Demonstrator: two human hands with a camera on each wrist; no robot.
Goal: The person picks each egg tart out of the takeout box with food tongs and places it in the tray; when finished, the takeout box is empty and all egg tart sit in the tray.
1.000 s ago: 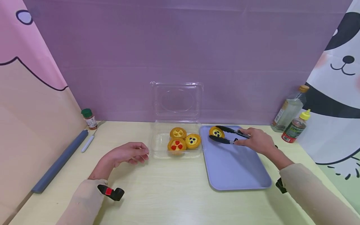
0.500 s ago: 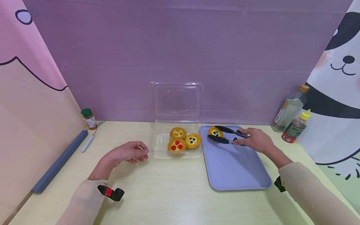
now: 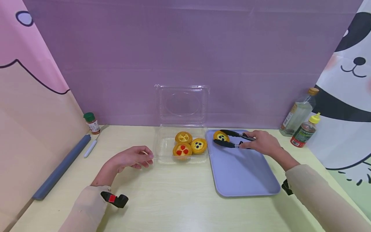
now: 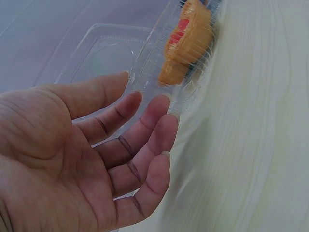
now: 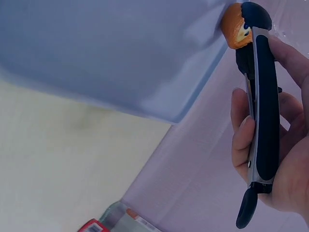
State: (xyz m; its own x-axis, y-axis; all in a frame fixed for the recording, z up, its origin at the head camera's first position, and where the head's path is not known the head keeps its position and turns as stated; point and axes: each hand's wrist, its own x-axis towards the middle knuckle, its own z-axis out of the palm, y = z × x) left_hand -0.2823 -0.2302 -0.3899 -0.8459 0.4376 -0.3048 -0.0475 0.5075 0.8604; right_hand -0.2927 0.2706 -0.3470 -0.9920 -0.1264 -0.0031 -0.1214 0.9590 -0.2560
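Note:
My right hand (image 3: 262, 142) grips a pair of tongs (image 5: 266, 106) with black tips and handles. Between the tong tips sits a blueberry-topped tart (image 3: 221, 135), at the back left corner of the lavender tray (image 3: 246, 177). To the tray's left stands a clear plastic clamshell box (image 3: 164, 145), its lid raised. Inside are a tart with yellow wedges (image 3: 183, 137), one with red pieces (image 3: 182, 149) and another blueberry tart (image 3: 199, 146). My left hand (image 3: 131, 159) has loosely bent fingers, its thumb and index fingertips right at the box's left edge.
At the back right stand a glass bottle (image 3: 298, 112) with a cork-coloured cap and a yellow-topped squeeze bottle (image 3: 304, 132). On the left are a green-capped jar (image 3: 92, 123), a white-handled utensil (image 3: 91, 148) and a long blue-grey roll (image 3: 63, 167).
My right hand has shifted slightly left with the tongs, and the blueberry tart between their tips has moved left toward the box. The left hand stays in place.

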